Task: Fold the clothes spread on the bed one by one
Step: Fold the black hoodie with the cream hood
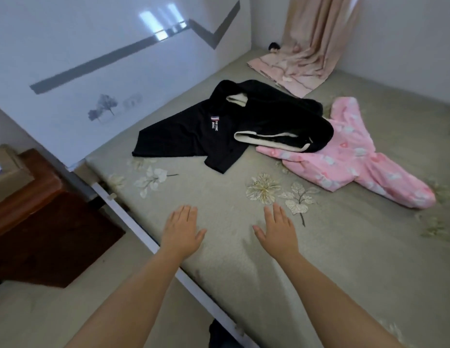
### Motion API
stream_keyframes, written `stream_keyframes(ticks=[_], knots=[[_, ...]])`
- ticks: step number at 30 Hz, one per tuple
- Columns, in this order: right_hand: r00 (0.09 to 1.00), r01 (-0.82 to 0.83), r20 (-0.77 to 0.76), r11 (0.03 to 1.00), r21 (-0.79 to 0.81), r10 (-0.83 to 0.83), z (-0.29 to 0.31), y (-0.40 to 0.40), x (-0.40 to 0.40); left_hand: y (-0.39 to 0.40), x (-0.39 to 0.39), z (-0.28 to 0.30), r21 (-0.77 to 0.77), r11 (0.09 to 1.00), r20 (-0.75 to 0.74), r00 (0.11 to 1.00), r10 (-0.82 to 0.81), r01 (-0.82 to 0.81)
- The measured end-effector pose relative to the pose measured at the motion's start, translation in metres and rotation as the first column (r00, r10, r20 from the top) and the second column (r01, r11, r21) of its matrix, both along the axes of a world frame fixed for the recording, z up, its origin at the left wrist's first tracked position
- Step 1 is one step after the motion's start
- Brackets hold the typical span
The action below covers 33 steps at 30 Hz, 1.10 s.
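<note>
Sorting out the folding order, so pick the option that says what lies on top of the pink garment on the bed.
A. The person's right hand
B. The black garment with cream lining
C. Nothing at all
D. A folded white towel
B: the black garment with cream lining overlaps the upper edge of the pink garment, while the left hand and right hand lie flat on the bed sheet, well short of both.

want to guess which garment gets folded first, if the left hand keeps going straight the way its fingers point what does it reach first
Probably the black t-shirt. The left hand lies open with fingers pointing up the bed, and only bare sheet shows before the shirt's near sleeve. Depth is hard to judge from this single view.
</note>
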State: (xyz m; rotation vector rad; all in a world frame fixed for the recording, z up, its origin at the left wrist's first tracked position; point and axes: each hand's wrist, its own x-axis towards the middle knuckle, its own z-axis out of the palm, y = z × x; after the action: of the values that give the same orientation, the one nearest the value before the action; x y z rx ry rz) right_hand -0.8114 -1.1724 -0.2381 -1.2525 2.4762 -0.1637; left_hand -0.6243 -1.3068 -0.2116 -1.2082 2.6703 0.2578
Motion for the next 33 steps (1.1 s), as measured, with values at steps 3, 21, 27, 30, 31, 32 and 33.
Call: stream_keyframes(ticks=[3,21,27,30,31,32,33], knots=[[0.998,0.064,0.013,0.998,0.014,-0.064,-0.014,-0.045,-0.027,-0.067,-0.021,-0.003,-0.027,0.999,0.048,0.998,-0.045,0.046],[0.948,0.316,-0.105,0.925,0.211,-0.3,-0.125,-0.317,-0.163,-0.403,-0.193,-0.191,0.104,0.97,-0.026,0.976,-0.218,0.22],[0.942,0.273,-0.247,0.948,0.164,-0.228,-0.176,-0.411,-0.199,-0.423,-0.18,-0.26,0.133,0.952,-0.079,0.96,-0.267,0.275],[0.92,0.312,-0.298,0.936,0.163,-0.254,-0.193,-0.445,-0.219,-0.427,-0.18,-0.266,0.17,0.948,-0.115,0.961,-0.251,0.269],[0.907,0.345,-0.309,0.925,0.161,-0.284,-0.197,-0.453,-0.228,-0.428,-0.181,-0.266,0.184,0.947,-0.116,0.963,-0.245,0.263],[0.895,0.377,-0.321,0.911,0.167,-0.311,-0.199,-0.46,-0.235,-0.429,-0.182,-0.267,0.184,0.946,-0.109,0.962,-0.249,0.266],[0.886,0.394,-0.336,0.901,0.183,-0.32,-0.2,-0.466,-0.243,-0.43,-0.182,-0.268,0.185,0.944,-0.096,0.961,-0.258,0.272]])
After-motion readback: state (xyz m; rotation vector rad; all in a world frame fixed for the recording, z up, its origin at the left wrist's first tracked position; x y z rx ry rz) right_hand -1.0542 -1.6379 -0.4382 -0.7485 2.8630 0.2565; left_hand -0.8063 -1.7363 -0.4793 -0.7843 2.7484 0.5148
